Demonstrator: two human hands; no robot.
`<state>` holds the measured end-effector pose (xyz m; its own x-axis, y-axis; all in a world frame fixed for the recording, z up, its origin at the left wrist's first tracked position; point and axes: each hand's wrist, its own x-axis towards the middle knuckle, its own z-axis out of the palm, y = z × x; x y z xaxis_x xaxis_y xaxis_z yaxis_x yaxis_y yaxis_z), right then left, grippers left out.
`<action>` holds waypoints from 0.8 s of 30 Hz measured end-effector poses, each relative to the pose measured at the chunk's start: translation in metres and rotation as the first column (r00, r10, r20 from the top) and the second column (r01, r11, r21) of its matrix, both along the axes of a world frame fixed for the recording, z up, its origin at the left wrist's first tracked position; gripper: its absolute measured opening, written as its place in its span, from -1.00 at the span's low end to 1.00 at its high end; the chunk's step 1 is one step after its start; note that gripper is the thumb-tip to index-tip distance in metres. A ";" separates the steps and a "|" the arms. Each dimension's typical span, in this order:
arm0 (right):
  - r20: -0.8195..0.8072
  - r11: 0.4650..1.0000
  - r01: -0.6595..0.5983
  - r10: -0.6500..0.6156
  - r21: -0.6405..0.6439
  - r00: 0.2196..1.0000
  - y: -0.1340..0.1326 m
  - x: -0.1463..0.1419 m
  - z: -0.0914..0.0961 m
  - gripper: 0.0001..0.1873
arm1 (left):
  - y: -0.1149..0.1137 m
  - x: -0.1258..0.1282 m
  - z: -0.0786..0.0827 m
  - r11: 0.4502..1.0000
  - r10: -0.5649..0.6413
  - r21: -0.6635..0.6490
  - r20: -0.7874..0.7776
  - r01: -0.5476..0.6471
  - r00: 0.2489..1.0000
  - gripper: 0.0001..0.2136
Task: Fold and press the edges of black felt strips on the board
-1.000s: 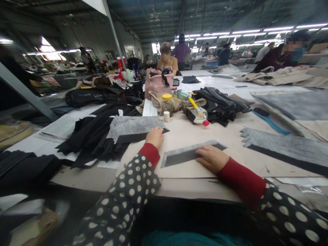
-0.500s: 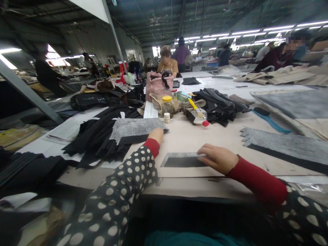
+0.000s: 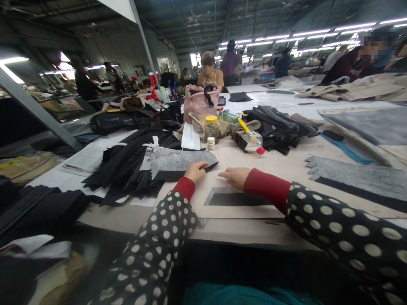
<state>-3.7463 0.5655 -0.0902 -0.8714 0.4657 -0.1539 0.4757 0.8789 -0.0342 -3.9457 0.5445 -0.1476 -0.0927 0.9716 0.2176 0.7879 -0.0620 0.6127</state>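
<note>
My left hand (image 3: pixel 196 171) is at the lower right edge of a stack of grey-and-black fabric strips (image 3: pixel 181 159). Its fingers are curled together, and what lies between them is hidden. My right hand (image 3: pixel 234 177) points left with fingers stretched out, holding nothing I can see. Below its wrist, a single black fabric strip (image 3: pixel 235 199) with a grey border lies flat on the table (image 3: pixel 229 212). The right sleeve covers part of that strip.
Behind my hands stand a small white bottle (image 3: pixel 211 144), a yellow-lidded jar (image 3: pixel 212 129) and a yellow-handled brush (image 3: pixel 248 130). Black fabric pieces (image 3: pixel 124 156) spread at left. Another grey-and-black stack (image 3: pixel 359 178) lies at right. Across the table, a person (image 3: pixel 210 74) sits.
My right hand has left the single strip and moved left towards the stack. My left hand stays by the stack, its fingers now curled at the edge. The view has shifted slightly.
</note>
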 end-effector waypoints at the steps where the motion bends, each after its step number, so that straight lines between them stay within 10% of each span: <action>1: 0.022 1.000 0.007 -0.007 0.017 1.000 0.003 -0.009 -0.003 -0.54 | 0.000 -0.001 -0.001 1.000 -0.006 0.007 0.007 0.006 1.000 -0.61; 10: 0.152 0.971 0.219 -0.231 0.094 0.961 0.018 -0.043 -0.006 -0.61 | -0.005 0.006 0.003 0.998 -0.039 0.052 0.010 0.038 0.999 -0.76; 19: 0.162 0.972 0.208 -0.224 0.106 0.961 0.017 -0.043 -0.006 -0.56 | 0.012 -0.024 -0.003 0.900 0.360 0.132 0.308 -0.415 0.881 -0.74; 24: 0.085 0.987 0.101 -0.112 0.124 0.990 0.020 -0.059 -0.001 -0.65 | 0.009 -0.032 -0.004 0.874 0.373 0.148 0.409 -0.463 0.833 -0.83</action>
